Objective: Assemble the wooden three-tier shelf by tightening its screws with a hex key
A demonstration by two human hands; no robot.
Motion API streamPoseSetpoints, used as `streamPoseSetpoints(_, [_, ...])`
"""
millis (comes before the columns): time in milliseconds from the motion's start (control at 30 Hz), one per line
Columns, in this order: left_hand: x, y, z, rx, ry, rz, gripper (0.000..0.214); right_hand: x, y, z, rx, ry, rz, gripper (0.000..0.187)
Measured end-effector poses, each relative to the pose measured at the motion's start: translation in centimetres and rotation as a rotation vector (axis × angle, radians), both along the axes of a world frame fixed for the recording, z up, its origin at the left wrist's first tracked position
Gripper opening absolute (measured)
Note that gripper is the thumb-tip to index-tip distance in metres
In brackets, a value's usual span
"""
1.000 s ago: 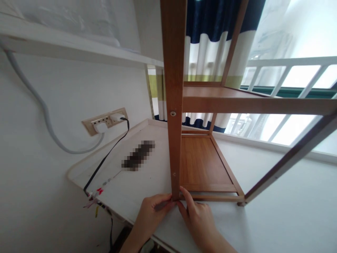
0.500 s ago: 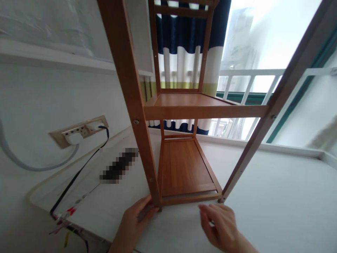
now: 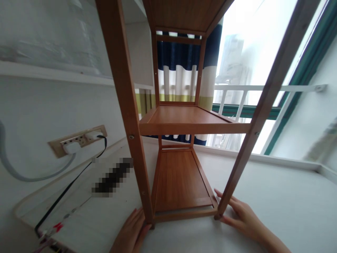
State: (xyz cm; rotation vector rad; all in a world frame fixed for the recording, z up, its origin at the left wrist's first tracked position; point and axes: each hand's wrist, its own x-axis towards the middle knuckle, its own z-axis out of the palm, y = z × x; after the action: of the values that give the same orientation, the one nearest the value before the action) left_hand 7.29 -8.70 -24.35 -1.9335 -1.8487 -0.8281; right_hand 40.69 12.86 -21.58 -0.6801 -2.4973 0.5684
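Observation:
A brown wooden shelf rack stands upright in front of me, its middle and bottom shelves bare. My left hand is at the foot of its front left leg, thumb on the near side and fingers along the outer side. Around the foot of the front right leg is my right hand, thumb in front and fingertips reaching behind it. The bottom shelf lies just above the white surface. Overhead, the top shelf's underside shows.
On the left wall a socket panel holds plugs with a grey cable and a black cable. A blurred-out dark item lies on the surface. Behind are a striped curtain, a window and a white railing.
My right hand has moved from in front of the rack to its front right leg and opened around it. My left hand stays by the left leg. The view has tilted upward.

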Motion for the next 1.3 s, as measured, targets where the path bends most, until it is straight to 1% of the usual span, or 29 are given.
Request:
streamPoseSetpoints(100, [-0.3,-0.1,-0.5,0.008,-0.012,-0.001,0.033,-0.7,0.0,0.1,-0.088,-0.042,0.065,0.054])
streamPoseSetpoints(233, [-0.5,-0.1,-0.6,-0.015,-0.05,-0.007,0.035,-0.9,-0.1,0.2,-0.15,-0.048,0.106,0.047])
streamPoseSetpoints(400, [-0.5,0.1,0.4,-0.006,0.062,-0.04,0.035,-1.1,-0.8,0.9,-0.172,-0.043,0.102,0.046])
streamPoseSetpoints(533, [-0.5,0.3,1.1,0.014,0.126,-0.079,0.044,-1.2,-1.3,1.5,-0.161,-0.057,0.073,0.041])
streamPoseSetpoints(633, [-0.7,0.3,1.3,-0.017,0.128,-0.097,0.049,-0.8,-1.8,1.6,-0.155,-0.074,0.067,0.038])
streamPoseSetpoints(767, [-0.6,0.3,2.0,-0.074,0.103,-0.109,0.044,0.2,-2.8,1.3,-0.153,-0.088,0.047,0.037])
streamPoseSetpoints(867, [-0.2,0.6,2.8,-0.136,0.055,-0.167,0.042,1.3,-3.5,0.8,-0.145,-0.092,0.025,0.038])
streamPoseSetpoints(967, [0.1,1.5,3.7,-0.206,0.013,-0.219,0.04,2.2,-4.1,0.1,-0.126,-0.087,-0.001,0.037])
streamPoseSetpoints(1100, [0.1,3.6,4.5,-0.261,-0.066,-0.286,0.036,3.1,-4.5,-0.5,-0.097,-0.076,-0.063,0.036])
streamPoseSetpoints(1233, [0.2,5.8,5.4,-0.34,-0.236,-0.378,0.034,3.4,-4.1,-0.2,-0.08,-0.077,-0.096,0.035])
streamPoseSetpoints(1300, [0.3,6.7,6.0,-0.365,-0.278,-0.413,0.034,3.4,-3.6,0.0,-0.076,-0.073,-0.101,0.034])
